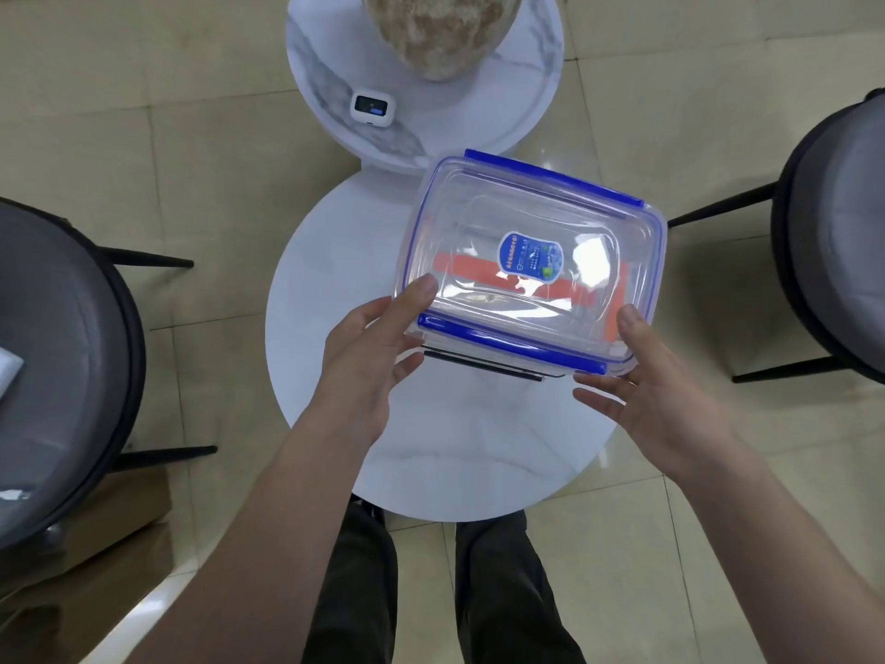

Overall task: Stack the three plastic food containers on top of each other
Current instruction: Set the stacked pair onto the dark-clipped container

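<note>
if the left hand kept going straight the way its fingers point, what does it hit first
The left hand already touches the clear container at its near-left corner, thumb on the lid, so pushing on up and right would press into that container first. Depth below is unclear.

A white round table [455, 452] stands on beige floor tiles [191, 136]. A second, marbled round table [522, 98] adjoins its far edge, bearing a small white device [372, 106] near its left edge and a speckled vase [438, 31]. Grey chairs stand left [57, 357] and right [838, 222].
</note>
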